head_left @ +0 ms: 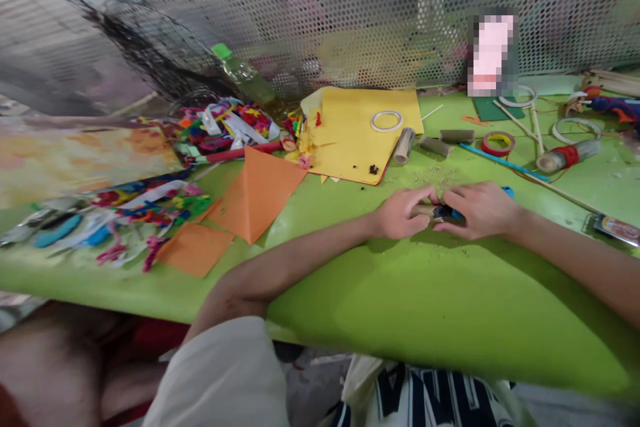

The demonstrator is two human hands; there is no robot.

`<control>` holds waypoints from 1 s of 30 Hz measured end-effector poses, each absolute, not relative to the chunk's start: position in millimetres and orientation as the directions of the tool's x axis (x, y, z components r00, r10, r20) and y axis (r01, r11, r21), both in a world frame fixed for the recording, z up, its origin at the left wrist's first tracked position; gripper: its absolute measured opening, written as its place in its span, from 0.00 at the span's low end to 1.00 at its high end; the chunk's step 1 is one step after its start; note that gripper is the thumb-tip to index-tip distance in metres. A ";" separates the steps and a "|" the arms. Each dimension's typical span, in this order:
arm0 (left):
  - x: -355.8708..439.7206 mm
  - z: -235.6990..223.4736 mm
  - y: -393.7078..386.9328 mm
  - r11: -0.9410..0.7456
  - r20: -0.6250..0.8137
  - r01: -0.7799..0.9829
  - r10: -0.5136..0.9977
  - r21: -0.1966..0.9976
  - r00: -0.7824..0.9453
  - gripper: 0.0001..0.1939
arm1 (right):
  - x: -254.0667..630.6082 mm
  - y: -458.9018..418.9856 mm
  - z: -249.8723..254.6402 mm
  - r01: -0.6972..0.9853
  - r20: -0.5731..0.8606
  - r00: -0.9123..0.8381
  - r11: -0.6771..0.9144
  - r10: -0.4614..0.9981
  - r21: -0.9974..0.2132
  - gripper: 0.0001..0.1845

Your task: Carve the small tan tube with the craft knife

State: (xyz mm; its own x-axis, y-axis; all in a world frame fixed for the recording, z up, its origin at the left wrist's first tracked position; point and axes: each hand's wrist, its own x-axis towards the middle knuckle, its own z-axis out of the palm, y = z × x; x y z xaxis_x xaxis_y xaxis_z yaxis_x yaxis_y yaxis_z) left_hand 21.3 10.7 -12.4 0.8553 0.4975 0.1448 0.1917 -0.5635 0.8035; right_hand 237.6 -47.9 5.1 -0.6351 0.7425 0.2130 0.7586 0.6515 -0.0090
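Observation:
Above the green table, my left hand (403, 214) grips a short tan wooden piece (421, 210), its fingers closed around it. My right hand (480, 210) is wrapped round a blue-handled cutter (457, 214), whose dark front end meets the wood between both hands. The tool's blue rear end shows past the knuckles. Fingers hide much of both things, so the blade itself cannot be made out. Small shavings (443, 177) are scattered on the table around the hands. Just beyond lie several short brown wooden pieces (404, 145).
Yellow sheets (345, 140) carry a white tape ring (387, 121). Orange paper (250, 194) and colourful craft scraps (150, 214) cover the left. To the right are red-yellow tape (498, 143), a blue stick (505, 162) and a glue gun (613, 106). A perforated metal screen (350, 14) stands behind.

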 end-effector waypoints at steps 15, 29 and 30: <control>17.4 -24.3 15.7 -0.503 0.193 0.072 0.455 0.861 0.869 0.10 | 234.8 -46.3 2.7 0.764 0.252 -0.624 0.645 0.739 0.003 0.35; 17.6 -11.0 9.8 -0.570 0.168 0.167 0.489 0.805 0.856 0.10 | 241.4 -44.7 -1.4 0.703 0.297 -0.692 0.707 0.657 0.073 0.34; 17.5 -10.9 9.8 -0.572 0.166 0.169 0.487 0.803 0.857 0.10 | 241.2 -45.2 -0.7 0.706 0.290 -0.691 0.704 0.662 0.076 0.34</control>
State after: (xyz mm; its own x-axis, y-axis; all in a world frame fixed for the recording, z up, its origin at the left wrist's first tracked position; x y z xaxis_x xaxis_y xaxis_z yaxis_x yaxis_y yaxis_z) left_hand 17.5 9.8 -10.9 0.8573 0.4872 0.1663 0.1693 -0.5719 0.8027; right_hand 241.2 -45.2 -0.7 -0.6911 0.6618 0.2905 0.7061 0.7040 0.0762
